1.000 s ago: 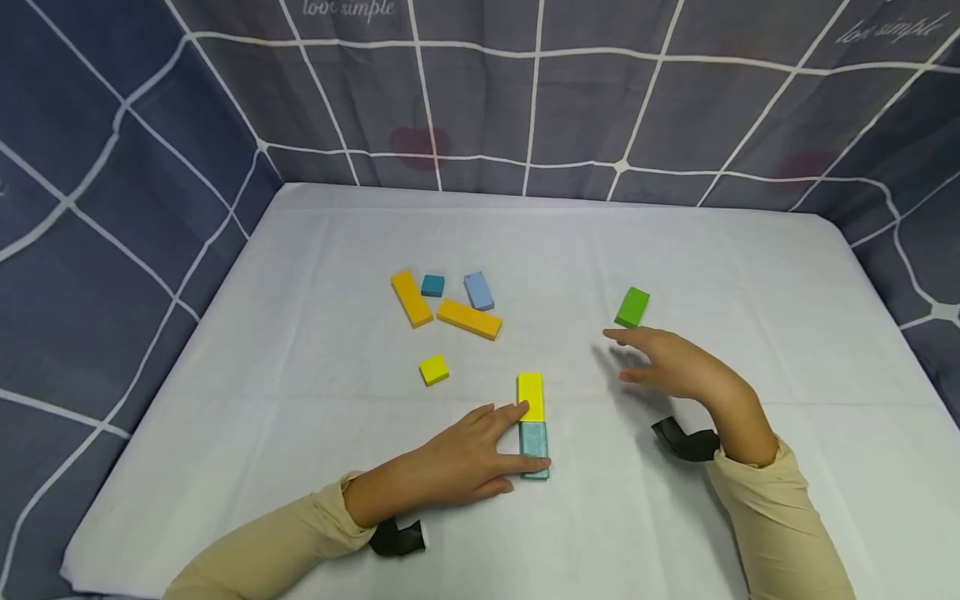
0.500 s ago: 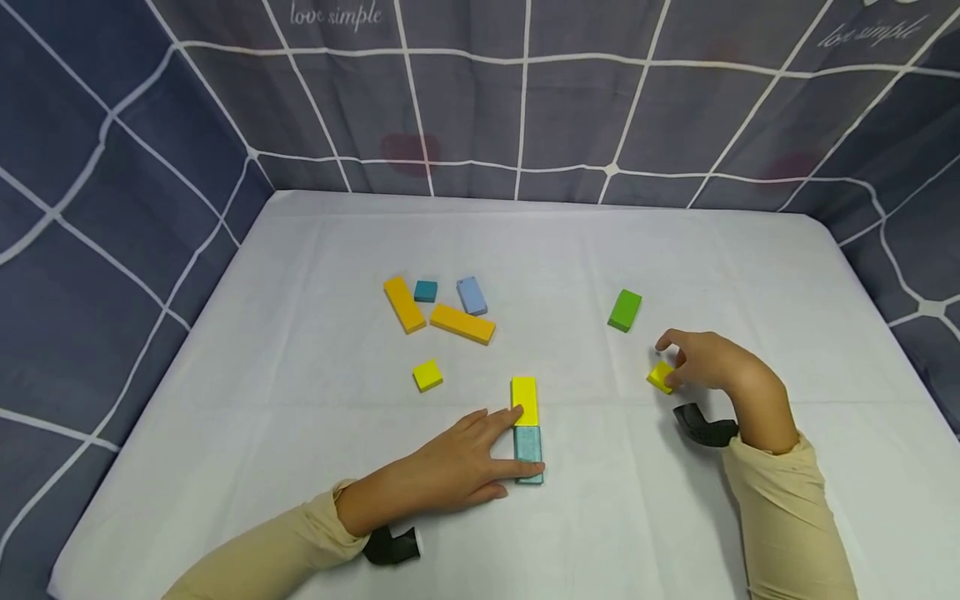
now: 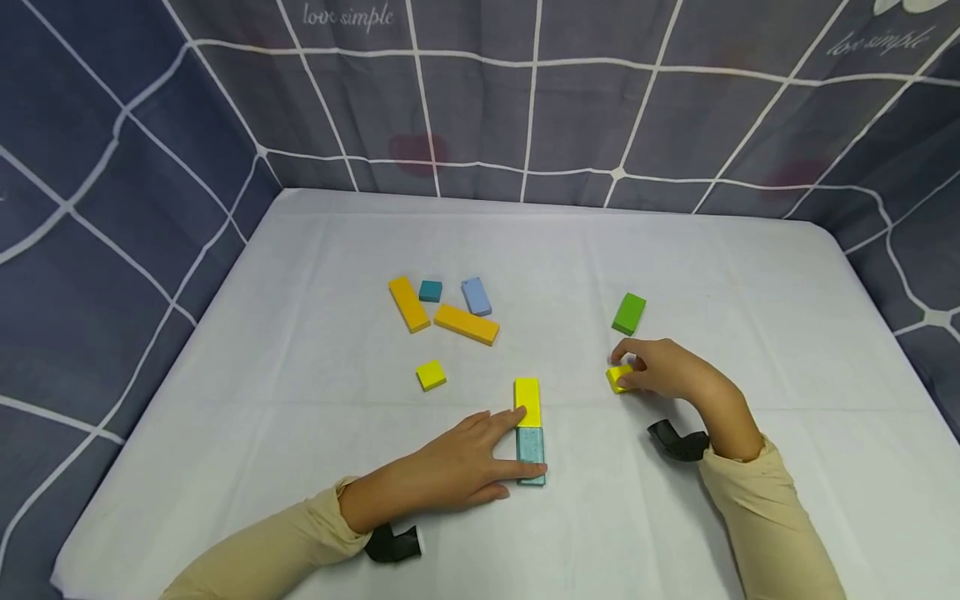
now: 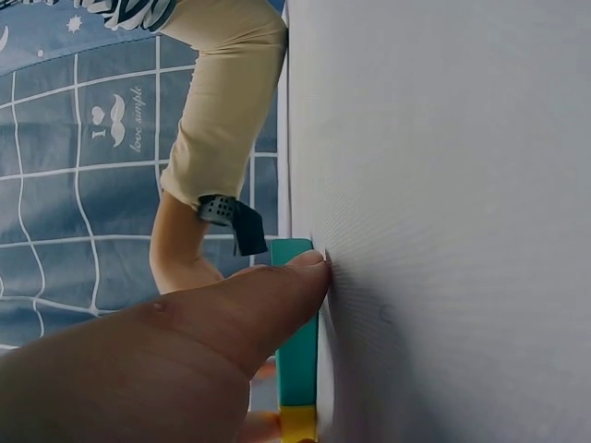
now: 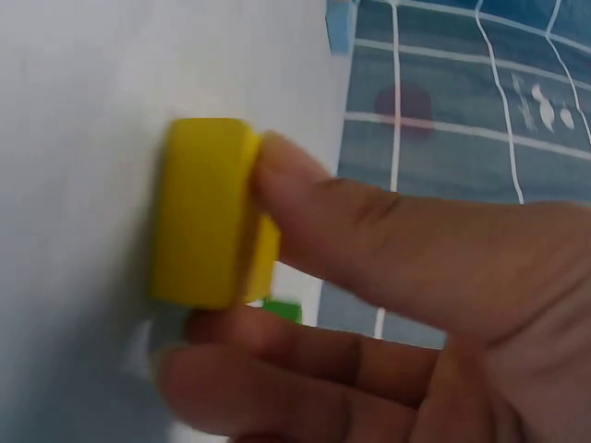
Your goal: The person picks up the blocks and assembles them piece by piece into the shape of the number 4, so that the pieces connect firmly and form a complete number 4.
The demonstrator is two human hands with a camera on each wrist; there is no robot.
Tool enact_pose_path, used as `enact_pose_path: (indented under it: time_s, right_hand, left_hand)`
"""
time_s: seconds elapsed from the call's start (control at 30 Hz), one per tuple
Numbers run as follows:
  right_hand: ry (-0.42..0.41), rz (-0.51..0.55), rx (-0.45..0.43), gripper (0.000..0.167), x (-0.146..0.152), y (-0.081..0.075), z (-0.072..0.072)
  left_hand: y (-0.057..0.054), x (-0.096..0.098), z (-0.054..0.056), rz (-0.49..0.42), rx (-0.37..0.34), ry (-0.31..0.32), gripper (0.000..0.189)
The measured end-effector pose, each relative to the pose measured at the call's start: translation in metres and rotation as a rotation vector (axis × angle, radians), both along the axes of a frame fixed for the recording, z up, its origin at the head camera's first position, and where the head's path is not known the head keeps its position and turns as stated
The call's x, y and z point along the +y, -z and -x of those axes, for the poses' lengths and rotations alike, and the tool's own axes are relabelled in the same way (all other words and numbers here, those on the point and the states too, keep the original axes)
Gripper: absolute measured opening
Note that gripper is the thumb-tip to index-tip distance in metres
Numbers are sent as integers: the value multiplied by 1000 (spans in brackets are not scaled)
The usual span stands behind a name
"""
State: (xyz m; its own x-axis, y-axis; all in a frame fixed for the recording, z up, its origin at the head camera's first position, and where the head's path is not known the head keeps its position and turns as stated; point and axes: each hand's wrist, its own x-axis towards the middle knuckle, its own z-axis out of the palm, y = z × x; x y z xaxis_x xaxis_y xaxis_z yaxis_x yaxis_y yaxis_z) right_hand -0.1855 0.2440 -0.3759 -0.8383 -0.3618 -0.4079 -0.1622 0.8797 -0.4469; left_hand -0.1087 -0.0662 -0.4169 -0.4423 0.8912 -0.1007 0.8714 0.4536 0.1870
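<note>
My right hand (image 3: 667, 369) pinches a small yellow block (image 3: 617, 377) between thumb and fingers, low over the white cloth. Large in the right wrist view, the same yellow block (image 5: 203, 212) has the thumb on one side and fingertips below. At the front middle, a longer yellow block (image 3: 528, 402) and a teal block (image 3: 530, 446) stand end to end in a line. My left hand (image 3: 457, 462) rests on these two with fingers spread, one fingertip at the yellow block and another across the teal one. In the left wrist view a digit lies against the teal block (image 4: 296, 365).
A green block (image 3: 629, 313) lies just beyond my right hand. Further left are two orange blocks (image 3: 408, 305), a small dark teal block (image 3: 431, 291), a light blue block (image 3: 476, 296) and a small yellow square block (image 3: 431, 375). Grey checked curtains (image 3: 480, 108) border the white-covered table (image 3: 345, 500).
My right hand reached right, took hold of the small yellow block, and has brought it left toward the two lined-up blocks. My left hand stays in place on them.
</note>
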Motion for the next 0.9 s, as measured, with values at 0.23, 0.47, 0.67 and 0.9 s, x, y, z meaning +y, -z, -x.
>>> enact_pose_path:
  time_s: [0.23,0.47,0.67,0.9]
  right_hand:
    - [3,72,97,38,-20,11,-1]
    - [-21,112,140,40,-19,4,-5]
    - [-79,159,223,41,-20,10,-4]
    - [-110,129,367,33,-30,23,0]
  left_hand:
    - [1,0,0,12,-12,3,49]
    - [1,1,1,27,-13,6,50]
    - [0,0,1,12,5,11,49]
    - [1,0,1,9,-6,14,49]
